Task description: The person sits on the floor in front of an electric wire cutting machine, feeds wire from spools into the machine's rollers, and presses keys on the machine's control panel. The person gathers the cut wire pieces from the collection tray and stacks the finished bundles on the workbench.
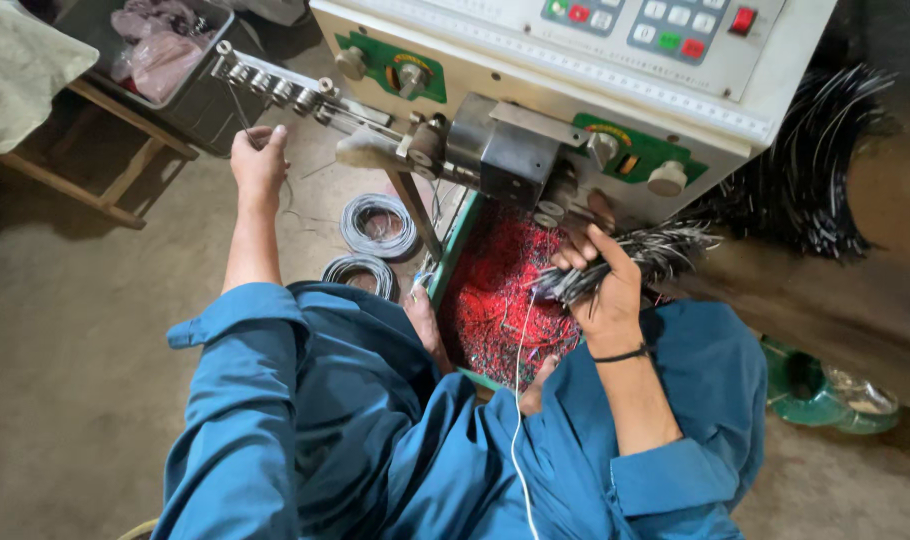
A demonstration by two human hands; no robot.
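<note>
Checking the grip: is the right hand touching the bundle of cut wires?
Touching. The head view shows the right hand with its fingers wrapped around the bundle of cut wires, no gap between them.

Bare concrete floor (65, 380); two grey wire coils (378, 225) lying on it.

A bare, dusty concrete floor (65, 380) spreads underfoot, dull brown in flat, dim light. Off to the upper left stands a rough wooden bench (125, 170) with slanted legs, a dark grey bin (190, 105) of crumpled pink plastic bags on it and a pale cloth (20, 65) draped beside. A green sandal (805, 385) lies at the right.
</note>
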